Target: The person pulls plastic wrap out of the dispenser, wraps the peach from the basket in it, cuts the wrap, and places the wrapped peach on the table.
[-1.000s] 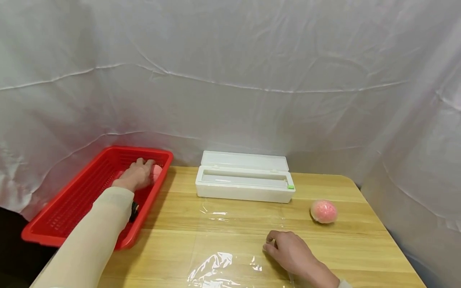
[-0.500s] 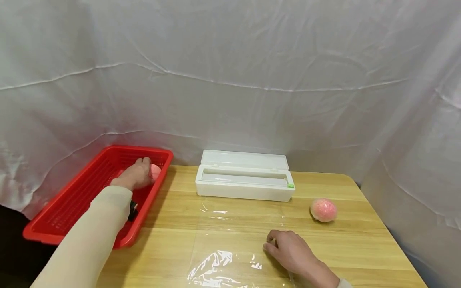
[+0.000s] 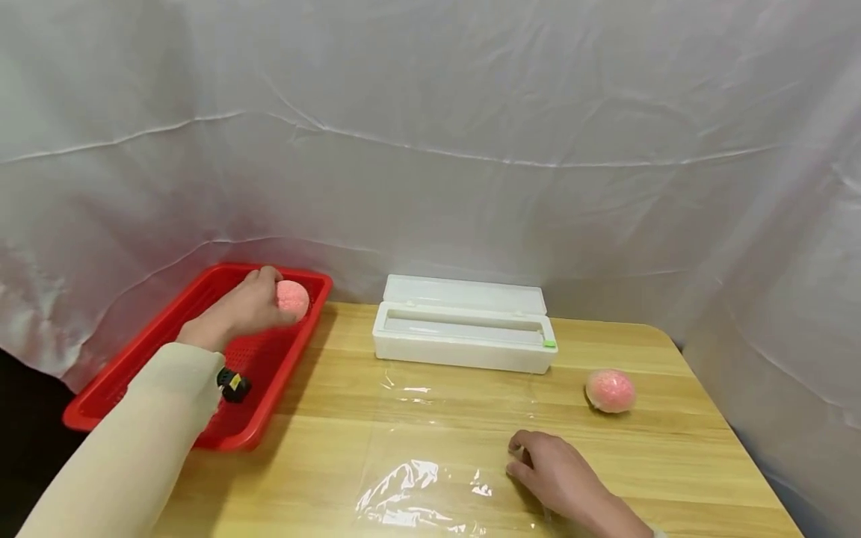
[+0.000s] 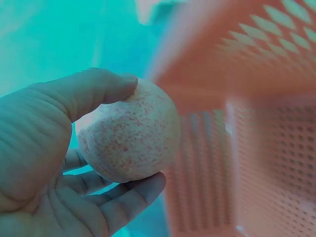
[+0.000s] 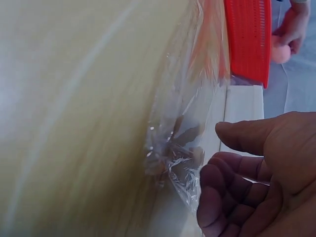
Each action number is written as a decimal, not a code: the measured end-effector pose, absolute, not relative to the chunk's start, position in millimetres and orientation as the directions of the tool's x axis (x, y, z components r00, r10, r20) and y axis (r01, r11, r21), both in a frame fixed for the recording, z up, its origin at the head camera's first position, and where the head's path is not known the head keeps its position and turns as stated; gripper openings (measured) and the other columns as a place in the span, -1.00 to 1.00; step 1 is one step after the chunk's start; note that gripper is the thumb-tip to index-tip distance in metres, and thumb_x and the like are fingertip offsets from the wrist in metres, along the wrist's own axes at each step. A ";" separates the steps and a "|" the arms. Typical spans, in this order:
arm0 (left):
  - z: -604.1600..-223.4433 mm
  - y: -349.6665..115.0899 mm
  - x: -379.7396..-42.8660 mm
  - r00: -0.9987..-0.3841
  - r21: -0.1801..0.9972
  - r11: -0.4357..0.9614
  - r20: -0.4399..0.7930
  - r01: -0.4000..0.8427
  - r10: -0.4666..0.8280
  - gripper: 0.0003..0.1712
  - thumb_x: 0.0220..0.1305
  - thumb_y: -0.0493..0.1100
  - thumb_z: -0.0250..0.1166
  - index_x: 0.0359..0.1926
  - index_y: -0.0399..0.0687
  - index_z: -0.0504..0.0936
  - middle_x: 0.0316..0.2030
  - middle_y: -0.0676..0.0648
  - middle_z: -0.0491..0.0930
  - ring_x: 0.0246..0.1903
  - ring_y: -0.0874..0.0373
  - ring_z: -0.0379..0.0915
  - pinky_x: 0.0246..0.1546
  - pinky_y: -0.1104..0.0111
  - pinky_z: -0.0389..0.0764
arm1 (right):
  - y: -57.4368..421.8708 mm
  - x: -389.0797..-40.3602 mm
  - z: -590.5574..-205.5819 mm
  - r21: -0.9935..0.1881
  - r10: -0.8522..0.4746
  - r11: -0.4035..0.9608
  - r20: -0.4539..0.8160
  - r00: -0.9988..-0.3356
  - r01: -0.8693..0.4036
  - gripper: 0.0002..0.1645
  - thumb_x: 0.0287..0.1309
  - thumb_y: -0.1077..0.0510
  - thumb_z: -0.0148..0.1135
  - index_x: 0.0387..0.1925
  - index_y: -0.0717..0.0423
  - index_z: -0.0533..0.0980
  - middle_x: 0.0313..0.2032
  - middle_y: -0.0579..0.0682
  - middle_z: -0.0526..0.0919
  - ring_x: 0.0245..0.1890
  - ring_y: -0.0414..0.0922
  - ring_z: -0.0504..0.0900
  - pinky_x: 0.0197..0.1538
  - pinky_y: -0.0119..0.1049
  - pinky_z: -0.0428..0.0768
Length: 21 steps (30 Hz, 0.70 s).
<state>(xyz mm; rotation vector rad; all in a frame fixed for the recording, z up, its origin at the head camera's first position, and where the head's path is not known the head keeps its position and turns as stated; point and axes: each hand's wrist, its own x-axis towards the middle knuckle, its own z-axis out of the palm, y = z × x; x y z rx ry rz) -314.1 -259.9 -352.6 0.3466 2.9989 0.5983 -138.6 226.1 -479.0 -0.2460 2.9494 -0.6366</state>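
Ball [image 3: 293,300] sits between thumb and fingers of the left hand [image 3: 247,305], curled round it, the basket [image 3: 269,359] near them. The right hand's [image 3: 560,475] fingers curl loosely, gripping nothing; film [image 3: 417,489] lies beside their tips, contact unclear.
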 end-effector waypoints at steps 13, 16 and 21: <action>-310.9 -191.7 -261.6 -0.920 0.461 0.799 0.134 0.386 0.368 -0.20 0.15 -0.09 0.58 0.28 -0.26 0.35 0.10 -0.23 0.48 0.06 -0.14 0.48 0.10 -0.06 0.66 | 247.0 -121.1 -489.1 -0.436 -0.302 0.871 -0.112 -0.947 -0.227 -0.43 0.12 -0.05 0.59 0.10 0.05 0.59 -0.36 -0.19 0.40 -0.38 -0.30 0.34 -0.32 -0.34 0.33; -315.9 -173.2 -251.7 -0.882 0.483 0.743 0.176 0.464 0.436 -0.25 0.10 -0.15 0.60 0.22 -0.21 0.41 0.04 -0.16 0.52 0.00 -0.06 0.50 0.04 0.02 0.67 | 249.7 -120.8 -489.7 -0.452 -0.328 0.856 -0.099 -0.940 -0.251 -0.41 0.14 -0.06 0.57 0.13 0.08 0.59 -0.36 -0.20 0.39 -0.40 -0.32 0.32 -0.34 -0.36 0.32; -338.3 -138.5 -232.7 -0.805 0.498 0.651 0.192 0.572 0.561 -0.24 0.05 -0.17 0.62 0.22 -0.23 0.43 0.02 -0.13 0.53 -0.05 0.03 0.52 -0.03 0.13 0.69 | 250.0 -122.7 -488.6 -0.449 -0.330 0.853 -0.072 -0.941 -0.265 -0.43 0.16 -0.08 0.56 0.11 0.06 0.60 -0.36 -0.22 0.39 -0.40 -0.33 0.32 -0.32 -0.37 0.33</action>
